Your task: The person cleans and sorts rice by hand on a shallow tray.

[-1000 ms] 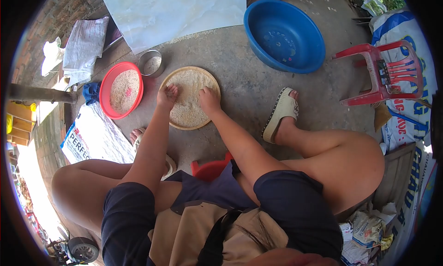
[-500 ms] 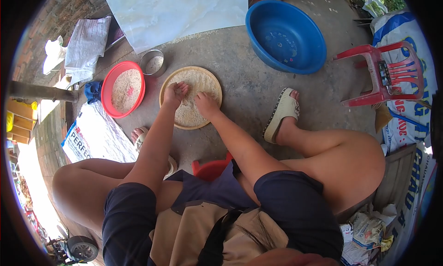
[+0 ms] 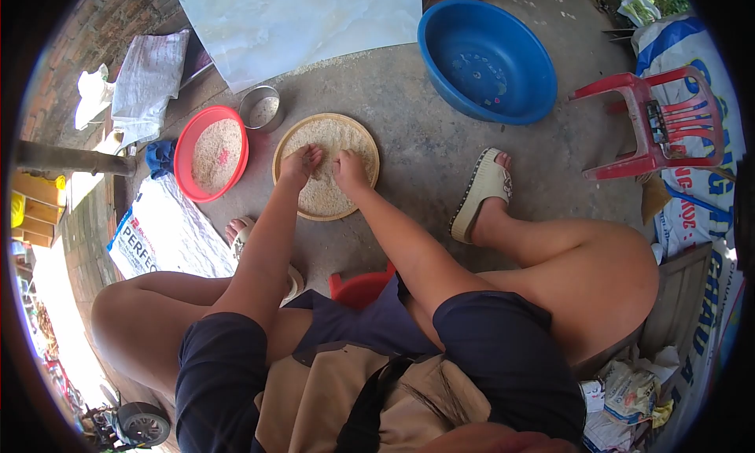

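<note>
A round woven tray [image 3: 373, 187] with a pale rim lies on the floor in front of me, covered with a layer of rice-like grain [image 3: 321, 199]. Over its left half is my left hand [image 3: 300, 165], turned palm up with the fingers curled in; whatever lies in the palm is too small to make out. My right hand [image 3: 349, 171] hovers over the right half, its thumb and fingers pressed together. Anything pinched between them cannot be seen. A small gap separates the two hands.
Left of the tray are a red basin [image 3: 183, 163] of grain and a metal pot [image 3: 247, 107]. A large blue basin [image 3: 503, 107] stands at the upper right, near a red plastic chair [image 3: 629, 123]. A white printed sack [image 3: 169, 233] lies by my left foot.
My right hand has risen slightly and its fingers have drawn together. My left hand has shifted a little down, its fingers more curled. The basins and tray stay put.
</note>
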The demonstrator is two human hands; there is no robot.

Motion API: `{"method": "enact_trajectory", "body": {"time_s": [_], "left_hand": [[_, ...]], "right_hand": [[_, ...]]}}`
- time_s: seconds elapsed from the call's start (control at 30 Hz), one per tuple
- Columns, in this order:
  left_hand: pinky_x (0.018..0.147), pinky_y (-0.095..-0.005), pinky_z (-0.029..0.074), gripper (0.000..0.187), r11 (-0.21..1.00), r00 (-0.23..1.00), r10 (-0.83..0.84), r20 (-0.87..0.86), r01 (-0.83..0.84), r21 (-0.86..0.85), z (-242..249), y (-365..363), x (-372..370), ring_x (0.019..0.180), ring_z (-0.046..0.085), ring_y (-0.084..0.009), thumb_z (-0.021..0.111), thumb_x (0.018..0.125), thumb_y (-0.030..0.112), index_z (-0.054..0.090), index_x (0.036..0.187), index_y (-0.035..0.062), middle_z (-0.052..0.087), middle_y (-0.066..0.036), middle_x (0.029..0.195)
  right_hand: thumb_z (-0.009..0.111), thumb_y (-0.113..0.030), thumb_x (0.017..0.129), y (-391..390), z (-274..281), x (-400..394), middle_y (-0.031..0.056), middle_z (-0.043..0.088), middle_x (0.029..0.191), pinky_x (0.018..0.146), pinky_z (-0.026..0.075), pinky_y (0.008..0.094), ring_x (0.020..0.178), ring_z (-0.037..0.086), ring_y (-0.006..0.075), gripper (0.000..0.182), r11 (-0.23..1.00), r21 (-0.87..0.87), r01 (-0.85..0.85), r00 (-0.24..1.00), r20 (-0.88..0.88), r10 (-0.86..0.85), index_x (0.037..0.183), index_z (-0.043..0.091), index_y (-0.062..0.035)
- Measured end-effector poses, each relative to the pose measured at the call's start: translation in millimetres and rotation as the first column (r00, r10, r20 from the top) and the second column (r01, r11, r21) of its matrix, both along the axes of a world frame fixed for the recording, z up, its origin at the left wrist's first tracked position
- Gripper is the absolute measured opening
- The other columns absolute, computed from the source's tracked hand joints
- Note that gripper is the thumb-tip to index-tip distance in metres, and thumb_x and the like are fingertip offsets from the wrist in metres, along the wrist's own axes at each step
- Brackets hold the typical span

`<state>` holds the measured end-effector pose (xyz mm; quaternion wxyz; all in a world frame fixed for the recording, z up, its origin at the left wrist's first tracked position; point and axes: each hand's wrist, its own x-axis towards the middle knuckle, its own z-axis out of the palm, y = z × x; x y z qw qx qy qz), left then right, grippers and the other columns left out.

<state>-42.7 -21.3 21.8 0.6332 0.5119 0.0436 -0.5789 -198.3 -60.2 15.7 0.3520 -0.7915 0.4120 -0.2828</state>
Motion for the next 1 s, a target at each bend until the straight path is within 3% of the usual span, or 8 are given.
{"method": "enact_trajectory", "body": {"time_s": [0.1,0.27,0.3,0.33,0.47,0.57,0.77,1.0], "left_hand": [[0.076,-0.0298,0.052,0.022,1.0,1.0,-0.009,0.022,0.008,0.026,5.9,-1.7,-4.3,0.087,0.059,-0.0227,0.051,0.09,0.011,0.052,0.104,-0.0051,0.058,-0.013,0.094],[0.079,-0.0312,0.051,0.022,0.999,1.0,-0.03,-0.001,0.03,-0.04,6.2,-2.3,-8.5,0.088,0.059,-0.0235,0.05,0.09,0.011,0.052,0.105,-0.0042,0.059,-0.013,0.095],[0.081,-0.0315,0.05,0.022,0.991,0.993,-0.078,-0.086,0.068,-0.114,6.3,-1.5,-6.5,0.089,0.059,-0.0239,0.049,0.09,0.012,0.052,0.106,-0.0038,0.059,-0.013,0.096],[0.082,-0.0318,0.05,0.023,0.977,0.977,-0.132,-0.167,0.1,-0.191,6.2,-0.7,-5.1,0.09,0.059,-0.0243,0.048,0.09,0.013,0.052,0.106,-0.0035,0.059,-0.013,0.097],[0.083,-0.0311,0.05,0.025,0.979,0.979,-0.122,-0.165,0.091,-0.181,-0.2,-5.2,-3.3,0.091,0.059,-0.0237,0.046,0.09,0.014,0.051,0.107,-0.003,0.058,-0.013,0.099],[0.082,-0.0299,0.052,0.024,0.988,0.981,0.004,-0.193,-0.034,-0.154,-2.1,-7.5,-1.6,0.09,0.059,-0.0223,0.046,0.091,0.013,0.051,0.107,-0.0033,0.057,-0.012,0.098],[0.081,-0.0297,0.054,0.025,0.991,0.986,0.059,-0.156,-0.077,-0.111,-9.8,0.3,11.1,0.091,0.06,-0.0218,0.044,0.093,0.013,0.049,0.109,-0.0055,0.057,-0.012,0.099],[0.084,-0.0321,0.052,0.033,0.99,0.983,0.12,-0.138,-0.129,-0.055,7.0,1.4,4.7,0.092,0.058,-0.0245,0.033,0.091,0.011,0.046,0.114,-0.009,0.055,-0.015,0.098]], "right_hand": [[0.055,0.0,0.076,-9.1,7.5,16.2,0.0146,0.056,0.08,0.069,0.046,0.0398,0.076,0.057,0.032,0.004,0.984,0.004,0.176,0.976,0.131,-0.175,0.079,0.054,-0.0023],[0.055,-0.002,0.079,-16.8,48.9,38.6,0.0147,0.056,0.082,0.069,0.046,0.0398,0.077,0.056,0.0327,0.004,0.988,0.066,0.143,0.943,0.295,-0.156,0.083,0.056,-0.0014],[0.056,-0.003,0.079,-17.7,51.6,41.5,0.0134,0.057,0.081,0.069,0.047,0.0382,0.075,0.057,0.0312,0.006,0.992,0.043,0.12,0.938,0.324,-0.127,0.084,0.056,-0.0011],[0.055,-0.005,0.08,-18.2,53.9,42.3,0.0129,0.057,0.084,0.072,0.046,0.0391,0.079,0.056,0.0311,0.007,0.998,0.036,0.054,0.959,0.277,-0.062,0.086,0.057,-0.0021],[0.054,-0.007,0.081,-13.1,55.7,34.6,0.0132,0.055,0.088,0.076,0.044,0.0412,0.085,0.053,0.0319,0.008,0.99,-0.123,0.073,0.982,0.181,-0.05,0.086,0.057,-0.0037],[0.053,-0.009,0.08,-10.3,45.1,15.7,0.0133,0.053,0.091,0.078,0.042,0.0431,0.089,0.05,0.0329,0.009,0.981,-0.119,0.152,0.981,0.139,-0.136,0.088,0.056,-0.0054],[0.053,-0.008,0.077,-16.7,10.5,-23.8,0.0129,0.051,0.091,0.082,0.041,0.0404,0.091,0.049,0.0318,0.011,0.958,-0.284,0.029,0.987,-0.142,-0.072,0.087,0.055,-0.0047],[0.054,-0.006,0.075,-16.6,9.0,-26.3,0.0121,0.05,0.092,0.085,0.04,0.0403,0.093,0.048,0.0309,0.011,0.971,-0.241,-0.001,0.986,-0.16,-0.039,0.086,0.056,-0.0045]]}}
